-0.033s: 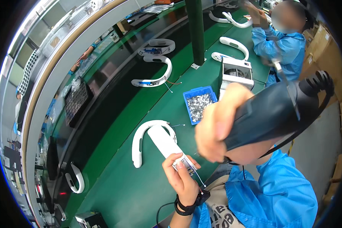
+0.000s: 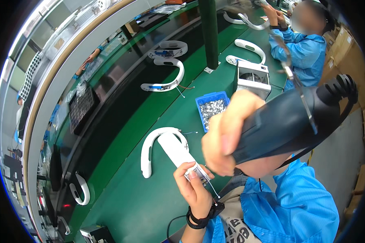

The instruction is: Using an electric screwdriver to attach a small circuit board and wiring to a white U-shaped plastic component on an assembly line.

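A long white plastic housing [image 2: 172, 148] is held by its near end in my left hand [image 2: 192, 184], thumb and fingers closed round it. Small electronics show in that end, and a thin white-tipped wire [image 2: 215, 190] hangs off it. Close to the camera, my right hand [image 2: 225, 133] grips a dark corded electric screwdriver [image 2: 282, 125], its cable running off the back. The driver's tip is hidden behind the hand, so contact with the housing cannot be told. A white curved neckband-shaped shell [image 2: 147, 152] lies on the green table just behind the housing.
Beyond my right hand stand a blue bin [image 2: 211, 106] of small metal parts and a white-and-black boxy device [image 2: 253, 77]. More curved white shells [image 2: 176, 77] rest on the dark belt and table. A green post [image 2: 208, 36] rises mid-table. A co-worker in blue [image 2: 306, 52] works far right.
My right hand and the screwdriver have shifted slightly left. My left hand and the housing stay in place. The co-worker's raised hands have moved a little.
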`<act>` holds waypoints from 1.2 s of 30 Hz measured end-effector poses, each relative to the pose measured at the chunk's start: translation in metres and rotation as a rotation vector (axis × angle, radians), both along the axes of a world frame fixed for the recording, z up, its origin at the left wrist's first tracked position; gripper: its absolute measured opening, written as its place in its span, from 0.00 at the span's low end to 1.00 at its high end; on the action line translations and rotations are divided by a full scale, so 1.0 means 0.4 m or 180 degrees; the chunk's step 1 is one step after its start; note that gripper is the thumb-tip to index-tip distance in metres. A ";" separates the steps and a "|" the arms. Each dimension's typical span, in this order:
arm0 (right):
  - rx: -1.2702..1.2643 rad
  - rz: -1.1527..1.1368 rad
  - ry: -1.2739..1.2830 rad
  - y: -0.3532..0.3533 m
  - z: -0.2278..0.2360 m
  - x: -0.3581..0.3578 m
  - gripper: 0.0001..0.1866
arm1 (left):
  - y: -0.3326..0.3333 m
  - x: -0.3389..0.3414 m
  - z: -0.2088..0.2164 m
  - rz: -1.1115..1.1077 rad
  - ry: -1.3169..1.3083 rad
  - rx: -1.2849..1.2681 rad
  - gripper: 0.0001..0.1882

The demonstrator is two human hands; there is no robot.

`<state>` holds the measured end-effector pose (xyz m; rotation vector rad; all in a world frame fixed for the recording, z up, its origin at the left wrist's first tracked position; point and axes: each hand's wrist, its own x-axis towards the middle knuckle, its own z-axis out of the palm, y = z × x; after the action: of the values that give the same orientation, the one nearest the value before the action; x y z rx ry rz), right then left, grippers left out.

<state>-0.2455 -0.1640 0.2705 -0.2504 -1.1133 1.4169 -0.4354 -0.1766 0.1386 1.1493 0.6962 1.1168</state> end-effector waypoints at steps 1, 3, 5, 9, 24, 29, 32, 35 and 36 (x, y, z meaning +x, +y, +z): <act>0.0311 -0.0076 0.0447 0.013 -0.048 -0.033 0.29 | -0.004 -0.011 -0.041 0.0124 0.0109 0.0005 0.12; 0.0334 -0.0054 0.0853 0.034 -0.049 -0.073 0.22 | -0.002 -0.011 -0.043 0.0260 0.0262 0.0238 0.12; 0.0083 0.0016 0.0805 0.032 -0.038 -0.087 0.20 | -0.001 0.006 -0.021 0.0397 0.0328 0.0396 0.12; 0.0127 -0.0061 0.0397 0.035 -0.044 -0.099 0.16 | 0.001 -0.005 -0.018 0.0246 0.0192 0.0350 0.12; 0.0296 -0.0412 -0.1023 0.106 -0.091 -0.078 0.08 | -0.009 0.024 -0.011 0.0787 0.0263 0.0404 0.13; 0.0799 -0.1015 -0.0749 0.122 -0.103 -0.131 0.11 | -0.021 -0.001 -0.052 0.0239 0.0223 0.0407 0.20; 0.1168 -0.1432 -0.0530 0.126 -0.107 -0.143 0.17 | -0.022 -0.013 -0.057 0.0140 0.0534 0.0667 0.22; 0.1517 -0.1794 -0.0258 0.142 -0.117 -0.157 0.25 | -0.027 -0.011 -0.054 0.0218 0.0172 0.0210 0.20; 0.0699 -0.1702 -0.1418 0.099 -0.083 -0.129 0.25 | -0.025 -0.008 -0.049 0.0192 0.0142 0.0205 0.20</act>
<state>-0.2973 -0.1242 0.2374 -0.6742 -1.4196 0.7711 -0.4385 -0.1868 0.1191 1.2178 0.7380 1.1745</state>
